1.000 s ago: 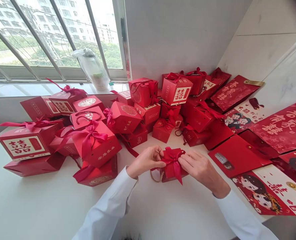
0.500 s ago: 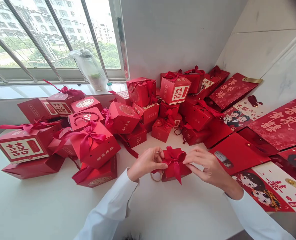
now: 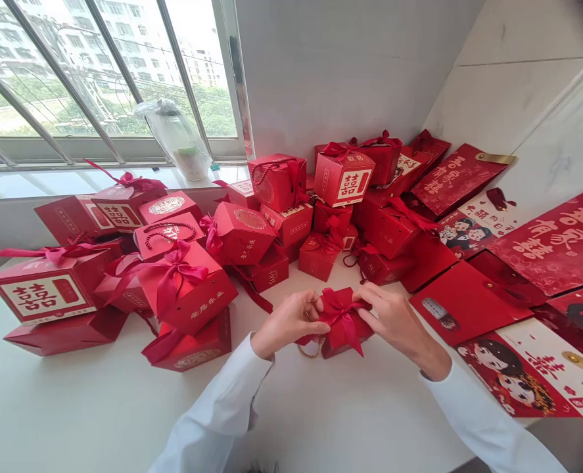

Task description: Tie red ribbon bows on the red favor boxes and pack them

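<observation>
A small red gift box (image 3: 334,347) sits on the white table in front of me, with a red ribbon bow (image 3: 344,314) tied on its top. At the box's left side, my left hand (image 3: 291,320) pinches the ribbon between thumb and fingers. My right hand (image 3: 394,320) is at the right side of the bow, its fingers closed on the ribbon loop there. One ribbon tail hangs down the front of the box. Below my left fingers a twisted cord handle (image 3: 311,351) sticks out from the box.
Red gift boxes (image 3: 187,289) with bows are piled at the left and across the back. Red printed bags and envelopes (image 3: 511,368) lie along the right. A cup in a plastic bag (image 3: 187,148) stands on the sill by the barred window. The white table (image 3: 74,407) extends towards me.
My right hand has moved left, onto the right loop of the bow. The bow and box have turned slightly. My left hand stays in nearly the same place.
</observation>
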The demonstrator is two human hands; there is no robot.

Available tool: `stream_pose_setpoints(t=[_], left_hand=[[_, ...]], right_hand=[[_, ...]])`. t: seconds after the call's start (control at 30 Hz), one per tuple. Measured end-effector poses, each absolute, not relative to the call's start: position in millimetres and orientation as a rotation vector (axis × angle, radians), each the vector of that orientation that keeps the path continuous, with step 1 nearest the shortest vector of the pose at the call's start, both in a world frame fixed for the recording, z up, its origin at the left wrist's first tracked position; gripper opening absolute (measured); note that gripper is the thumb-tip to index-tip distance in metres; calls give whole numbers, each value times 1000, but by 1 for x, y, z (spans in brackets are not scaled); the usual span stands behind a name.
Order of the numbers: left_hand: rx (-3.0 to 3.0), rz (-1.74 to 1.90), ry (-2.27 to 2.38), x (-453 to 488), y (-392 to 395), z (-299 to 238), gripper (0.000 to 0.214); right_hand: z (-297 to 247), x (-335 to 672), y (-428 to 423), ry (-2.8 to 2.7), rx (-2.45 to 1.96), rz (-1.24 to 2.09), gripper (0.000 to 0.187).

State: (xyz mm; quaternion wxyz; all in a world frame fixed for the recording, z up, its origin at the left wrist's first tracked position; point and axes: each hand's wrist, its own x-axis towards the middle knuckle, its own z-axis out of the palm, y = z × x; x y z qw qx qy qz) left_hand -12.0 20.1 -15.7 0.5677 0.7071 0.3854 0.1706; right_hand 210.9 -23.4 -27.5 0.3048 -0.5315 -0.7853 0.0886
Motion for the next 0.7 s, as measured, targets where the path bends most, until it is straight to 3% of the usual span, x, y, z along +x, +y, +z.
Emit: stream_pose_setpoints(t=[0.27, 0.5, 0.7], left_hand=[[1692, 410, 930, -7, 16, -19, 24], [1722, 436, 957, -5, 14, -18, 24], [1734, 413, 980, -9, 16, -15, 24]], right_hand=[[-56, 197, -27, -1560, -1539, 258, 5], [-60, 197, -22, -1380, -1573, 480, 24], [-59, 194, -24, -1346, -1593, 541, 26]])
